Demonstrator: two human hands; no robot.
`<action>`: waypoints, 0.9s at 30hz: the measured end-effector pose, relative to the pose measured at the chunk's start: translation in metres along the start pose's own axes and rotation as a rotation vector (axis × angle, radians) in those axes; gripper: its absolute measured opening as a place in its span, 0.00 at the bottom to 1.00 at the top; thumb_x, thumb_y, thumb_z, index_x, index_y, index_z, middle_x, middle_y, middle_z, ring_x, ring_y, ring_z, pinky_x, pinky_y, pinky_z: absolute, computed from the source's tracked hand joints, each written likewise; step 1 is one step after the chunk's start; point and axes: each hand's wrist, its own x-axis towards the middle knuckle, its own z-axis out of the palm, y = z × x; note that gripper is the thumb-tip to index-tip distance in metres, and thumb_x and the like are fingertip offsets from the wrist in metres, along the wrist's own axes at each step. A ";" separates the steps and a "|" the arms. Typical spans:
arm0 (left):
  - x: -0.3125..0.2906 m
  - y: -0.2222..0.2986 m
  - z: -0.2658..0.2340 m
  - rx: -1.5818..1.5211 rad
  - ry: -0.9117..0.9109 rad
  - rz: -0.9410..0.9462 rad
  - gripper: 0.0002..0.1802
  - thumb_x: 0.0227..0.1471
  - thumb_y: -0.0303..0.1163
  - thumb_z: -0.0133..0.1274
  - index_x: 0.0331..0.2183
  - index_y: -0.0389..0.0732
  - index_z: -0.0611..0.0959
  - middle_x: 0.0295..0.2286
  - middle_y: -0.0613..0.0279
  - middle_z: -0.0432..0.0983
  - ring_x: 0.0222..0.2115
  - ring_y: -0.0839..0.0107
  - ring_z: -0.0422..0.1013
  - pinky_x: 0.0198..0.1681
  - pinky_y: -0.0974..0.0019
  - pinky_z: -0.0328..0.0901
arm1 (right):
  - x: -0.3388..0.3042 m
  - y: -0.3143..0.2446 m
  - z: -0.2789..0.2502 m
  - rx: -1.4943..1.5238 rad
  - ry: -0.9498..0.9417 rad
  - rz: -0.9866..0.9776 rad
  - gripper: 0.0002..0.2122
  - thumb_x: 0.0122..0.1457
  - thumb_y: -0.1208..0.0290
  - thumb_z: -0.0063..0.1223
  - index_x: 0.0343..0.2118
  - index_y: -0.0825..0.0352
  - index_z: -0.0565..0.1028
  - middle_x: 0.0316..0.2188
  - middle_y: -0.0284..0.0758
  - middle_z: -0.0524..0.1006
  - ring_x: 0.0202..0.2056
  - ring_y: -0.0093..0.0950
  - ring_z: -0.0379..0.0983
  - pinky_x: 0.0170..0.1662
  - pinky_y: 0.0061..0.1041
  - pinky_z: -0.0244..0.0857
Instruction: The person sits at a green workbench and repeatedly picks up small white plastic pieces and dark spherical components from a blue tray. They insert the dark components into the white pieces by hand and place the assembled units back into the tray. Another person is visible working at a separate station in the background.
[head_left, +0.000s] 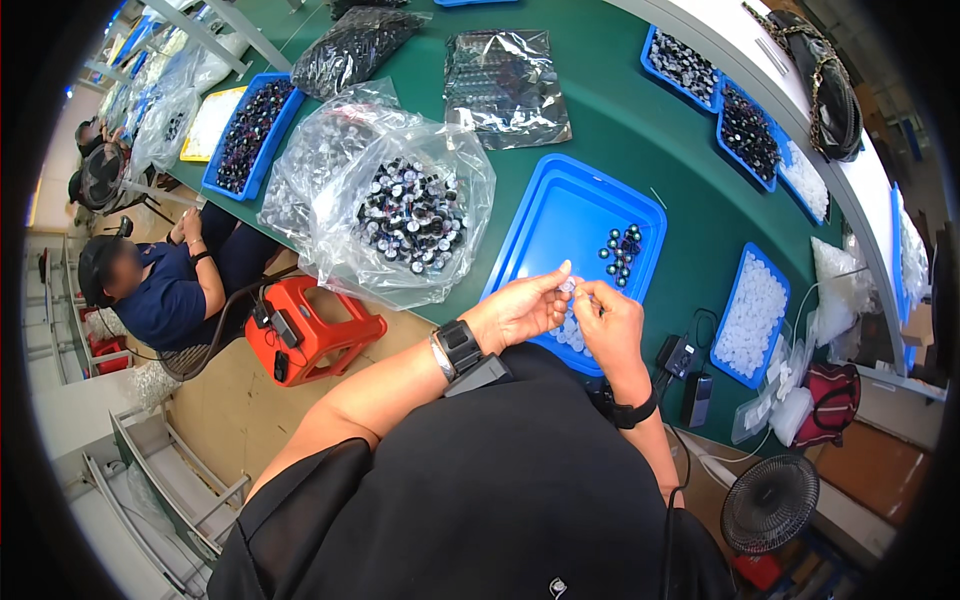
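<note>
On the left of the green desk we see an open plastic bag of small dark-and-clear pieces. To its right, our left hand is partly curled, thumb and fingertips pinching a small clear piece over the near part of a blue tray; our right hand, fingers bent in, pinches it too. Dark round pieces lie at the tray's right, and farther right sits a second tray of white pieces.
</note>
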 end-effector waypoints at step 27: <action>0.003 -0.005 0.000 -0.037 0.037 -0.001 0.14 0.57 0.43 0.50 0.33 0.41 0.77 0.25 0.71 0.71 0.24 0.80 0.65 0.29 0.76 0.63 | -0.001 0.003 0.002 -0.077 0.050 0.029 0.03 0.50 0.72 0.56 0.26 0.65 0.79 0.10 0.33 0.69 0.12 0.18 0.65 0.17 0.21 0.56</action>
